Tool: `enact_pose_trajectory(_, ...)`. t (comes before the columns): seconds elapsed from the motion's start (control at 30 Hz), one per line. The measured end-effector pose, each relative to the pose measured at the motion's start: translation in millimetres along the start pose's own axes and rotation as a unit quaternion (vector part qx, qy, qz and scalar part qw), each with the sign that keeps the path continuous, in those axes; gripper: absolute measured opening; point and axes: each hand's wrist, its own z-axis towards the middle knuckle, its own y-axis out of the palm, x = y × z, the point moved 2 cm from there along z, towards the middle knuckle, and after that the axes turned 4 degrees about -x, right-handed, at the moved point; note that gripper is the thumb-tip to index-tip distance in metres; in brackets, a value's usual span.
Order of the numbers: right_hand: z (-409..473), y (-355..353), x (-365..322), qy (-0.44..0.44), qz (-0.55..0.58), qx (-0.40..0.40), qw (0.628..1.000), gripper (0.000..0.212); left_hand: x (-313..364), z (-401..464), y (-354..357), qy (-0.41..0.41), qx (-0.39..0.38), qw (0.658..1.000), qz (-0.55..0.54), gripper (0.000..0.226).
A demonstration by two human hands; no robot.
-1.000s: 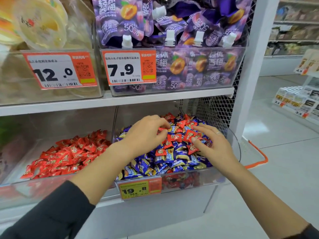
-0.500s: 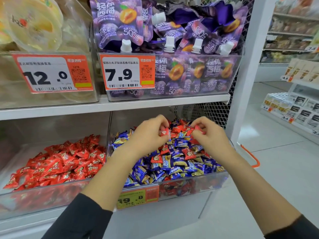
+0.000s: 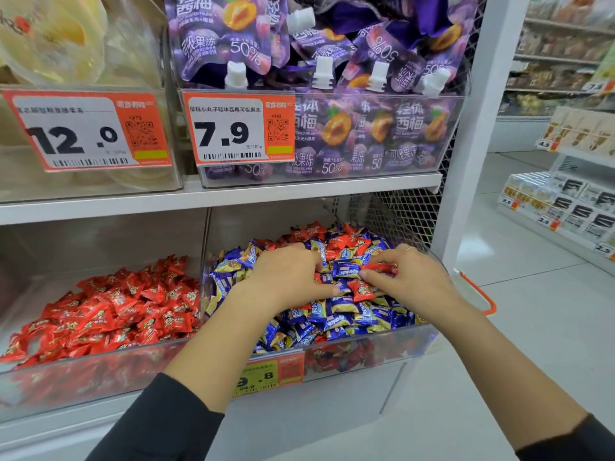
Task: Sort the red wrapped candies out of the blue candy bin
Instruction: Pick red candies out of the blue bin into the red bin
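The clear blue candy bin (image 3: pixel 412 339) on the lower shelf holds a heap of blue wrapped candies (image 3: pixel 336 319) with red wrapped candies (image 3: pixel 362 289) mixed in, mostly at the middle and back. My left hand (image 3: pixel 289 277) lies on the heap with fingers curled over a red candy (image 3: pixel 320 278) under its fingertips. My right hand (image 3: pixel 411 282) pinches another red candy (image 3: pixel 382 268) between fingers and thumb. The two hands almost meet at the heap's centre.
To the left stands a clear bin of red candies (image 3: pixel 109 311). A white shelf (image 3: pixel 233 197) with purple jelly pouches (image 3: pixel 332 94) hangs close overhead. A white post (image 3: pixel 472 144) and wire mesh bound the right side; an orange handle (image 3: pixel 482 294) juts beyond it.
Both hands, lifted with red candies pinched half a second ago, have dropped back onto the heap and drawn closer together. The camera has moved nearer.
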Motion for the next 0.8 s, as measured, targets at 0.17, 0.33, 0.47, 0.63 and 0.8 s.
enact_pose_trajectory(0.17,-2.8,-13.8,6.9,0.017,0.170,0.094,0.981,0.023,-3.8,3.9,-2.1,0.016,0.083,0.996,-0.037,0.027)
enact_pose_trajectory(0.33,-13.4,-21.0,21.3,0.061,0.237,0.115,0.963,0.031,-14.8,2.8,1.0,0.027,0.019,0.998,-0.052,0.036)
enact_pose_trajectory(0.47,-17.6,-18.2,22.1,0.036,0.188,0.076,0.979,0.016,-17.5,-0.1,-3.4,0.049,-0.046,0.993,-0.097,0.041)
enact_pose_trajectory(0.63,-21.2,-18.3,20.0,0.008,0.116,0.029,0.993,0.017,-28.3,-8.0,-13.2,0.025,0.024,0.993,-0.109,0.027)
enact_pose_trajectory(0.8,-23.9,-12.0,17.4,-0.012,-0.030,-0.071,0.997,0.056,-36.3,-22.1,-28.7,0.022,0.105,0.980,-0.167,0.018)
